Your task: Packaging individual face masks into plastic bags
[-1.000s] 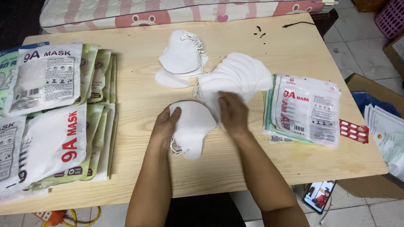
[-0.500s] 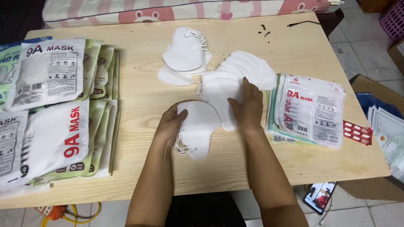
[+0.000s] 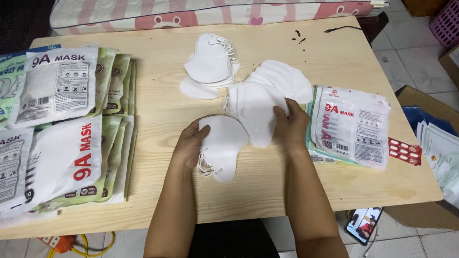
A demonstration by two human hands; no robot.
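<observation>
White face mask is lying flat mid-counter with the left hand gripping its left edge, while the right hand pinches a mask off the fanned mask pile just beside it.

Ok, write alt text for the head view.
Left hand holds a small stack of white masks on a wooden table; right hand grips the fanned mask pile. Packaged masks lie on both sides.

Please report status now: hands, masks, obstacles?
Left hand holds one white mask. Right hand grips fanned mask stack. Nothing blocks them.
</observation>
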